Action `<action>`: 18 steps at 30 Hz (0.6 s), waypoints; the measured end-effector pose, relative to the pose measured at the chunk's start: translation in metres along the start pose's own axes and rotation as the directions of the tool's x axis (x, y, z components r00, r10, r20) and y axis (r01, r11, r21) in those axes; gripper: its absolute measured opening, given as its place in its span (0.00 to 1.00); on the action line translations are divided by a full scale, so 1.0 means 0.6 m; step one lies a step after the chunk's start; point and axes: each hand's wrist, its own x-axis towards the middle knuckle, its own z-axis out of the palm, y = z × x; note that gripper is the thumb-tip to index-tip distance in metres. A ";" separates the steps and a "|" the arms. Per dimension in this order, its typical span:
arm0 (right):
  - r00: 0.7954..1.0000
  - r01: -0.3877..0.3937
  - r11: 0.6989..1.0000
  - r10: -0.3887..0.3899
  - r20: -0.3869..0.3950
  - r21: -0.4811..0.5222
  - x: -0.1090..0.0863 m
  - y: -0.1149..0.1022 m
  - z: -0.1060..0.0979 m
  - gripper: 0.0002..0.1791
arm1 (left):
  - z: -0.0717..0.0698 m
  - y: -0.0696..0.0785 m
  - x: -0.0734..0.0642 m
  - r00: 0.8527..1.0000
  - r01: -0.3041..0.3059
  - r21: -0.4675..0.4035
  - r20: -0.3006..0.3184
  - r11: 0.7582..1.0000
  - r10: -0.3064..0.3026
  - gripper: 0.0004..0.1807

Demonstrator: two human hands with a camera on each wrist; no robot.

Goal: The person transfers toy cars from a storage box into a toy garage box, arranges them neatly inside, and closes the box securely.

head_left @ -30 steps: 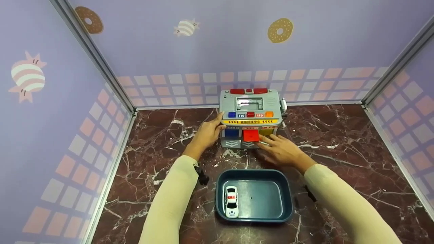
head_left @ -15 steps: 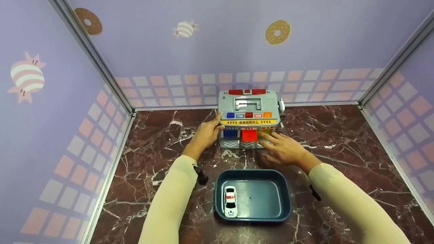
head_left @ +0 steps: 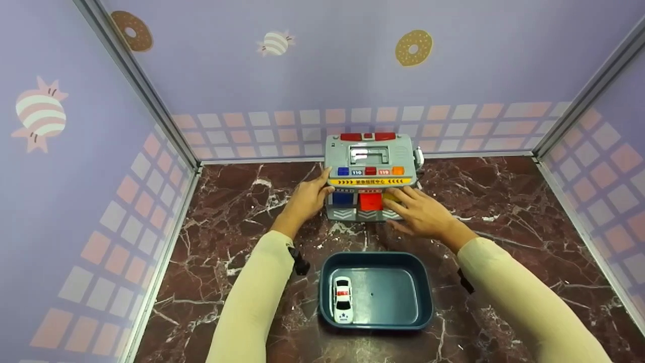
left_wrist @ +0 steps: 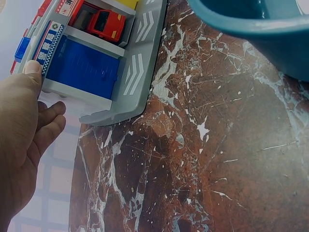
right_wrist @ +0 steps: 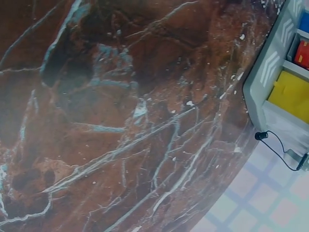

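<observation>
A grey toy rescue station (head_left: 370,174) stands near the back wall, with a blue door (left_wrist: 83,67) lowered on its left bay. A red toy car (left_wrist: 107,24) sits in the middle bay. On the right bay the yellow door (right_wrist: 290,95) is down. My left hand (head_left: 304,201) grips the station's left front corner, thumb on the front edge and fingers at the side. My right hand (head_left: 421,214) reaches to the yellow door with its fingers extended and partly covers it; contact is hard to tell. The right wrist view does not show the hand.
A dark teal tray (head_left: 426,297) lies in front of the station. Inside it, along the left, is a white toy police car (head_left: 343,300). A black cord (right_wrist: 276,145) hangs at the station's right side. Patterned panels surround the marbled tabletop (head_left: 242,212).
My right hand has drawn back from beside the red car, then moved up and forward to the yellow door. The left hand keeps its place on the station.
</observation>
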 end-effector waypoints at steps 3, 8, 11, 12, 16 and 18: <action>1.000 -0.010 1.000 0.010 0.001 -0.001 0.005 0.001 -0.002 0.34 | 0.000 -0.001 -0.001 1.000 0.003 0.000 -0.002 1.000 -0.003 0.36; 1.000 -0.012 1.000 0.012 -0.027 -0.005 0.014 0.005 -0.002 0.34 | 0.000 -0.002 -0.001 1.000 0.001 -0.011 -0.005 1.000 -0.001 0.36; 0.999 -0.021 1.000 0.021 -0.046 -0.009 0.020 0.005 -0.002 0.35 | 0.001 -0.002 0.000 1.000 0.011 -0.010 0.005 1.000 -0.011 0.36; 0.998 -0.025 1.000 0.024 -0.052 -0.007 0.022 0.005 -0.002 0.35 | 0.001 -0.003 0.000 1.000 0.012 -0.009 0.007 1.000 -0.012 0.36; 0.998 -0.047 0.999 0.046 -0.051 -0.003 0.029 0.004 -0.003 0.35 | 0.001 -0.002 -0.001 1.000 0.009 -0.008 0.008 1.000 -0.009 0.36; 0.997 -0.060 0.998 0.060 -0.047 0.002 0.032 0.003 -0.004 0.34 | 0.001 -0.002 -0.001 1.000 0.005 -0.011 0.009 1.000 -0.005 0.36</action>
